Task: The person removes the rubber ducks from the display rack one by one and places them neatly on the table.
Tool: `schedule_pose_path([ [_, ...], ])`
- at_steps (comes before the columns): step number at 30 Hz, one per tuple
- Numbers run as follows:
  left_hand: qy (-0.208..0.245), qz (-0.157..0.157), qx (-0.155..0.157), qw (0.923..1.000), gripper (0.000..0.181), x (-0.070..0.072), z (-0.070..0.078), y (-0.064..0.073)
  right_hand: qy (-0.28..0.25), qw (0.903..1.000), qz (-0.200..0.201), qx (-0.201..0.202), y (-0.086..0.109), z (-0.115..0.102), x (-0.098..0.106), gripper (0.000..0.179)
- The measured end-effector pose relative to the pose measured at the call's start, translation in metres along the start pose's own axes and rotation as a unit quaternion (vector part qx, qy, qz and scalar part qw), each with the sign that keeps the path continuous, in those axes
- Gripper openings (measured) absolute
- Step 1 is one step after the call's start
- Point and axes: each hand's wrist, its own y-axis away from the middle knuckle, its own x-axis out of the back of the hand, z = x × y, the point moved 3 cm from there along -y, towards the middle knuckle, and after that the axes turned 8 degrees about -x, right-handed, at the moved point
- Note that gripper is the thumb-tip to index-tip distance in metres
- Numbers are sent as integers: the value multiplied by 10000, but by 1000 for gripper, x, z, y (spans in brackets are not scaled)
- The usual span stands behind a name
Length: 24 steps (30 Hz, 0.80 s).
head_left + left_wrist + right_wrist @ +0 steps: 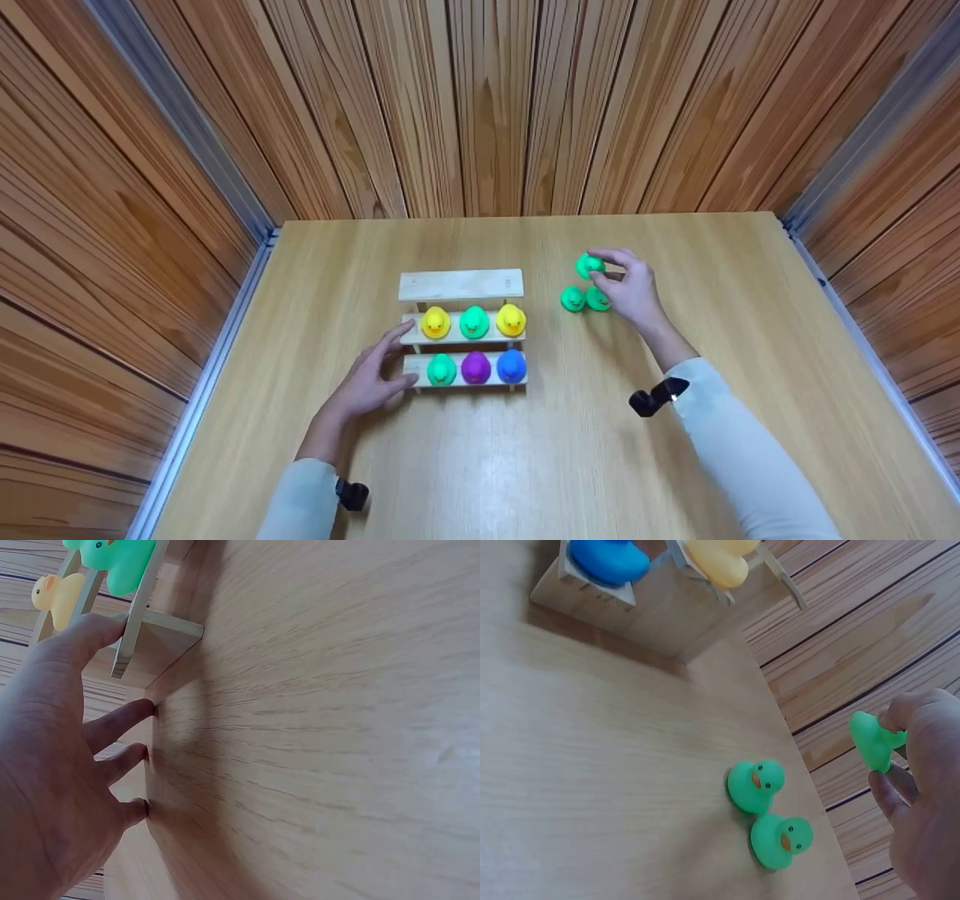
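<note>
My right hand (pixel 632 292) pinches a green rubber duck (pixel 871 739) between thumb and fingers. That duck is held up over the tabletop, beyond two more green ducks (pixel 755 786) that stand side by side. A small wooden tiered rack (pixel 461 285) stands left of them. My left hand (pixel 373 377) is at its left end, thumb (pixel 105 628) touching a shelf's end and the other fingers spread. On the middle shelf sit a yellow duck (pixel 435 323), a green one (pixel 474 322) and another yellow; the lowest shelf bears a green, a purple (pixel 476 367) and a blue duck (pixel 511 366).
The rack's top shelf (pixel 461 285) is bare. All this stands on a light wooden table (pixel 570 465), with wood-plank walls (pixel 495 112) at the back and both sides. Metal rails (pixel 199 390) run along the side edges. Each wrist wears a small black camera (pixel 351 495).
</note>
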Motion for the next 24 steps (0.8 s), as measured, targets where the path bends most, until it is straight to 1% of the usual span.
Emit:
schedule_pose_path([
  [3, 8, 15, -36, 10000, 89, 0, 2, 0, 27, 10000, 60, -10, 0, 4, 6, 37],
  [11, -44, 86, 40, 9999, 89, 1, 3, -1, 115, 9998, 163, 71, 2, 13, 21, 37],
  [17, -76, 86, 58, 9999, 88, 1, 1, 0, 182, 9996, 205, 5, 4, 21, 29, 37],
  [24, -46, 38, 157, 9999, 88, 0, 1, 0, 222, 9993, 291, -94, 4, 35, 37, 36],
])
